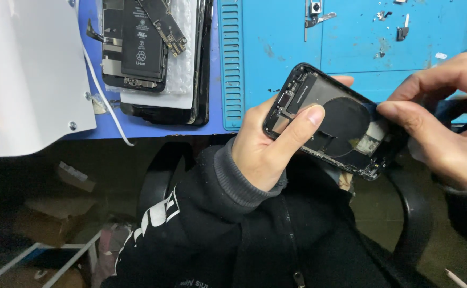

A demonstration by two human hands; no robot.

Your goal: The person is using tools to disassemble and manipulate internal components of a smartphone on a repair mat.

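I am holding an opened phone housing (333, 124) in my left hand (268, 146), off the edge of the counter (276, 48) and above my lap. My left grip is wrapping narrowly around the housing's near end, thumb lying across its inside, fingertips showing behind the far edge. The housing is tilting, its open side facing up, showing a dark round coil and small metal parts inside.

My right hand (446, 125) is pinching at the housing's other end, forefinger and thumb closing on a dark blue strip (449, 109) there; I cannot tell exactly what that strip is.

On the blue mat of the counter, small metal brackets and screws (401, 29) are lying well apart from my hands. To the left, a stack of disassembled phones (151, 53) with a battery and a circuit board is resting, beside a white cable (103, 96) and a white device (28, 69).
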